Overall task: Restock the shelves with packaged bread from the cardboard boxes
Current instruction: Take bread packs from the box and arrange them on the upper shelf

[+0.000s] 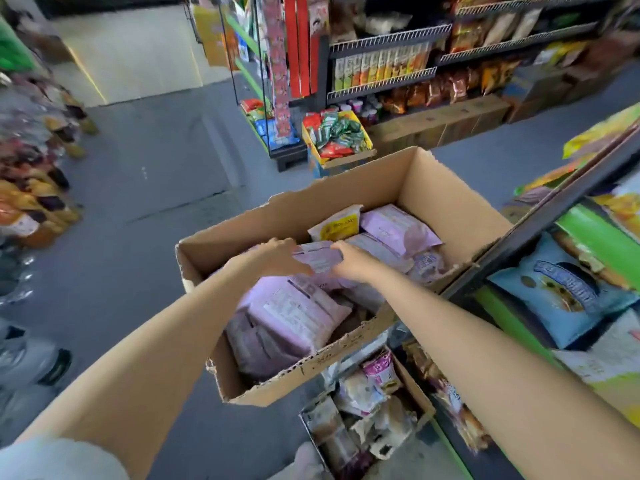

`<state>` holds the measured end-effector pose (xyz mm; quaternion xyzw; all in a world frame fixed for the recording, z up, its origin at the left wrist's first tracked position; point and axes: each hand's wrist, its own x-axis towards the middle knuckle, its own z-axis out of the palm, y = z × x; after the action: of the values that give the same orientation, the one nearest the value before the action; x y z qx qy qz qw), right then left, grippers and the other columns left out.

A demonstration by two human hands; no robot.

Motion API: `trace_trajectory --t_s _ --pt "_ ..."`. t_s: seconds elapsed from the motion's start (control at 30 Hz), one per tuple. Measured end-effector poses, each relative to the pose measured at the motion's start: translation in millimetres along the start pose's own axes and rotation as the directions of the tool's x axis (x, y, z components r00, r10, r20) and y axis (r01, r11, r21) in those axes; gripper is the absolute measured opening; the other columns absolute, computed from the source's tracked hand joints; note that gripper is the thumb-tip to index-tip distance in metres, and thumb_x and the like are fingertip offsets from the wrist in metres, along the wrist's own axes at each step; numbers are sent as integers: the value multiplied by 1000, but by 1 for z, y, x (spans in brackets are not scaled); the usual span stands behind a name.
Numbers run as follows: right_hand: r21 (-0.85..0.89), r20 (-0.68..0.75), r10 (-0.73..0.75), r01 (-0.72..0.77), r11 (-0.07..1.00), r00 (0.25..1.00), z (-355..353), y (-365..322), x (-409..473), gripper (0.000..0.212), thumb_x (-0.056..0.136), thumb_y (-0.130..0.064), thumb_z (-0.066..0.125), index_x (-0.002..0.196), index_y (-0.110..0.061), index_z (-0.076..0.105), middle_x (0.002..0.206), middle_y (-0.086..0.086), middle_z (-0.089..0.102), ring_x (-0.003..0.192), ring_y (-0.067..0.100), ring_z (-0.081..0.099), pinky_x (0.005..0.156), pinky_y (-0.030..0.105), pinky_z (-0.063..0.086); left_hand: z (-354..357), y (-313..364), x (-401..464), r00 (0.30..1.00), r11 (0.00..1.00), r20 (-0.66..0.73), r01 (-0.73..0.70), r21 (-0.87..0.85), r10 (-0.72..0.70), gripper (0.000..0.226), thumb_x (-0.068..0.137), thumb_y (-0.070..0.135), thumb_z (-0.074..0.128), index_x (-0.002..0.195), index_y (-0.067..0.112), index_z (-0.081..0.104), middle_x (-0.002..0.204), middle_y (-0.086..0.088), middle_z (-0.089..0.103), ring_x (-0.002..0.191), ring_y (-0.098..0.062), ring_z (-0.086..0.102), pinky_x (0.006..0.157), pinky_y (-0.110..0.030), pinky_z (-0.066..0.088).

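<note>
Head view is showing my fingers working at one lilac bread packet (320, 259) on top of the load in the open cardboard box (450, 188): my left hand (277, 254) is curling round its left end and my right hand (349, 259) is pinching its right end, so both are gripping the same packet, which is sitting just above the others. I am judging that I am lifting it out for the shelf, though the packet is not yet clear of the box. Around my hands the box is holding many more lilac packets (298, 313) near me, further ones (398, 226) at the far side, and a yellow packet (334, 226) beside those, so most of the unpacking is looking undone. To the right, the shelf edge (540, 233) is running just beside the box, with blue bagged goods (561, 292) lying under it; whether any of that stock came from this box I cannot tell. Nearer me, below the big box, a smaller box (412, 386) of mixed packets is waiting too. Across the grey floor (156, 161), far shelving (384, 60) is standing full of snacks.
</note>
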<state>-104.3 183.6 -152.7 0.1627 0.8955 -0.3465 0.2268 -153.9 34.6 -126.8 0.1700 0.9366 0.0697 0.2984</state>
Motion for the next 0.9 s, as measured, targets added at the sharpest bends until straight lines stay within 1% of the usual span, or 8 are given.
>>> trace_trajectory --t_s 0.2,0.27,0.37,0.43,0.5,0.67,0.8,0.9 --pt "180 26 122 -125 976 992 56 44 80 91 57 -53 63 137 -21 33 129 10 52 116 28 54 96 45 48 8 -15 4 999 988 10 46 -150 -45 67 88 47 58 141 12 35 129 4 48 130 -17 40 82 -17 34" --pt "290 -15 258 -242 926 966 41 16 45 75 78 -39 68 138 -8 35 129 11 52 119 31 53 93 37 47 8 -14 2 1000 987 -17 13 -163 -15 68 88 52 55 139 9 42 138 -3 50 129 -20 44 90 -22 33" --pt "433 78 363 -359 827 929 26 23 43 67 86 -33 66 137 -3 34 124 12 53 102 28 57 73 32 49 12 -24 7 998 981 -23 62 -182 -67 75 75 60 65 120 2 56 114 -11 63 111 -26 57 79 -24 35" --pt "499 110 347 -354 791 931 18 23 40 60 82 -36 70 126 -10 37 91 11 57 73 19 52 57 27 40 13 -32 8 996 957 -19 77 -279 -85 67 71 58 70 111 5 61 95 -5 60 96 -24 59 72 -24 37" --pt "567 105 346 -342 749 932 14 20 35 42 82 -34 70 103 -15 39 72 5 48 67 16 47 59 26 36 10 -36 8 994 920 -39 78 -384 -101 56 69 57 73 94 8 62 78 1 52 76 -19 51 58 -26 34" --pt "843 -61 122 -14 538 991 -10 -1 18 18 87 -4 63 76 -14 52 76 4 60 59 12 60 58 26 48 -13 -23 0 982 918 -187 -81 -388 8 50 64 53 78 74 11 52 66 2 45 61 -18 41 51 -27 28" --pt "562 -452 52 239 792 891 -43 -11 -4 35 75 -10 65 58 -18 35 58 -1 35 62 18 34 58 30 29 -38 3 -6 917 910 -326 -322 -261 231 70 59 53 80 113 13 62 99 -5 66 92 -25 60 78 -40 50" --pt "383 -658 1 333 861 753 -73 -10 -36 39 78 -4 61 59 -16 29 59 1 27 60 15 25 57 28 21 -60 37 -12 879 899 -322 -413 -148 351 66 59 55 78 111 17 61 94 -3 65 87 -25 59 73 -39 49"
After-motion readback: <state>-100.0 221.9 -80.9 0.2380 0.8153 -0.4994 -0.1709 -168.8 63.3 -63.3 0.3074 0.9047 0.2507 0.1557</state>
